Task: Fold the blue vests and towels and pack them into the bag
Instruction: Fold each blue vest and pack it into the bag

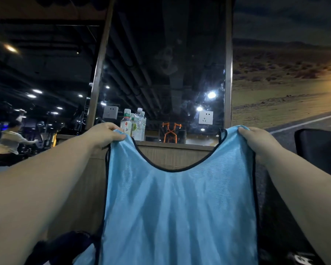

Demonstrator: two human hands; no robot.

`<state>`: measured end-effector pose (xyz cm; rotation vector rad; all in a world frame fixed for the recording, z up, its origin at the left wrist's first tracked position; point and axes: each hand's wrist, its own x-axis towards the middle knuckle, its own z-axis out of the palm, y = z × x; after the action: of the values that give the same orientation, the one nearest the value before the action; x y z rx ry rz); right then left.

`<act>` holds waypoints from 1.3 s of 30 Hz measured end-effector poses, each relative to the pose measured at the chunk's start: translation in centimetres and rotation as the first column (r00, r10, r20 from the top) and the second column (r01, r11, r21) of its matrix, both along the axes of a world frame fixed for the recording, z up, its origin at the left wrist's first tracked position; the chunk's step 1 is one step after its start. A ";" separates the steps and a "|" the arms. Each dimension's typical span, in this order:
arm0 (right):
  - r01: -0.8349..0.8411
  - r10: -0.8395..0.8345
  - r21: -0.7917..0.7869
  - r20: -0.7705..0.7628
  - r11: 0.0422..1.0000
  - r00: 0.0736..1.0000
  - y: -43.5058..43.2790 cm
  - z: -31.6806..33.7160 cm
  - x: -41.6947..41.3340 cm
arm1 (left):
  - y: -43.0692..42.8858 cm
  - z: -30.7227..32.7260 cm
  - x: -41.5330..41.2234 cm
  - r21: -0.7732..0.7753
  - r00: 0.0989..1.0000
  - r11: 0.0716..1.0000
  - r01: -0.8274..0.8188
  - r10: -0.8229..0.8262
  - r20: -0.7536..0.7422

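- Head view: blue vest (180, 207) hangs spread between both arms, neckline up, long axis vertical, its hem running out of frame below.
- Left hand (105, 134) pinches one shoulder strap; right hand (256, 139) grips the other, fingers curled on the cloth.
- Wooden ledge (172, 150) runs behind the neckline; bottles (134, 123) stand on it near the left hand; black pad (319, 148) sits beside the right hand.

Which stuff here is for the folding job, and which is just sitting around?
For the job: blue vest, held up and spread out; left hand and right hand, each gripping one shoulder.

Just sitting around: drink bottles on the ledge; wall socket; black pad at the right.
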<state>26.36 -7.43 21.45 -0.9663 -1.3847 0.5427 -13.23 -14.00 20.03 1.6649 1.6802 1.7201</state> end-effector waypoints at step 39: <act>-0.374 0.373 0.014 0.061 0.927 0.926 -5.6 -1.1 -13.1 | -1.5 -0.3 12.7 -0.056 0.830 0.833 0.551 -0.554 -0.066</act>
<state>13.27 -12.99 20.35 -0.7013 -1.6363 0.7843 -0.51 -15.52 19.70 1.9713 1.0761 1.3429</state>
